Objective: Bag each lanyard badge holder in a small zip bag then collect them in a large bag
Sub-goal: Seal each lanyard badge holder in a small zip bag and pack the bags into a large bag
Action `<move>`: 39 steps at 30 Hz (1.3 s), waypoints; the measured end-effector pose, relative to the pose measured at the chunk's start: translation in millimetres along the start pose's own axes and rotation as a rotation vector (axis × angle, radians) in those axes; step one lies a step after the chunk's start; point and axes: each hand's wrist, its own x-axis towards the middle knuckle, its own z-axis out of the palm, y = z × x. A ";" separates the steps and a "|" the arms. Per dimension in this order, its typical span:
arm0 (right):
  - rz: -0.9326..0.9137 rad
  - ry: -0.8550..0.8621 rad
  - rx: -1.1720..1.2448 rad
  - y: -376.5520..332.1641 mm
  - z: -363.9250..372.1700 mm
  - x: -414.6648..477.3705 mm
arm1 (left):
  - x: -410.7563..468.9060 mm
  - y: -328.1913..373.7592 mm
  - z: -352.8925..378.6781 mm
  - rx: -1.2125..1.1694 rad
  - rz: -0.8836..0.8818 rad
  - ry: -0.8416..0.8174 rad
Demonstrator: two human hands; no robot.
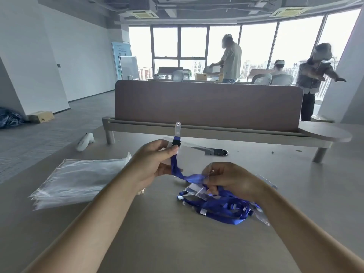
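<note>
Fingers (167, 153) of the left hand (151, 166) are pinched on a lanyard (175, 168) below its clip (175, 143), its strap gripped by the right hand (231, 180) above the pile (222, 210) on the desk (177, 245): untangling is judged underway, and a zip bag (78, 180) is needed next.

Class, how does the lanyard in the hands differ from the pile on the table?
The held lanyard is raised, stretched between left hand and right hand; the pile lies tangled on the table. The held lanyard is one strap; the pile is several. Both are blue.
</note>
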 end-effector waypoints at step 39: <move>0.199 -0.231 0.298 6.4 50.1 10.4 | -0.8 -28.4 -36.2 -0.265 -0.154 0.003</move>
